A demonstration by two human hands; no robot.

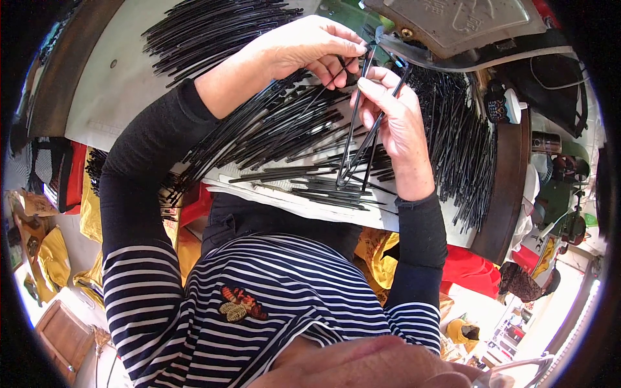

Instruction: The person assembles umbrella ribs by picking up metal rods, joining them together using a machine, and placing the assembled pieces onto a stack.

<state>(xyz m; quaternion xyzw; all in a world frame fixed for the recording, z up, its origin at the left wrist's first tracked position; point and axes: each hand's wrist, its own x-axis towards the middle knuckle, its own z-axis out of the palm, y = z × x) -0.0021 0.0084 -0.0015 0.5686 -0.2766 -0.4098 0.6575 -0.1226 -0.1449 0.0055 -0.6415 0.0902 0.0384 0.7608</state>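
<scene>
Beyond the left hand [314,50] and right hand [394,116], the way is blocked by a metal machine body [469,22] and its curved bar [466,63]. The space below the fingers is crossed by held rods [351,129], and the right side is hemmed in by a dense rod pile [459,149]. Room for passage is left over bare tabletop [97,97], outside the left forearm [236,77].

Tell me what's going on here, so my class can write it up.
A person is handling thin black rods with both bare hands above a pale table. The left hand pinches near their upper ends, close to a grey metal housing, while the right hand grips them a little lower. More black rods lie in heaps to the left, in the middle and to the right.
</scene>
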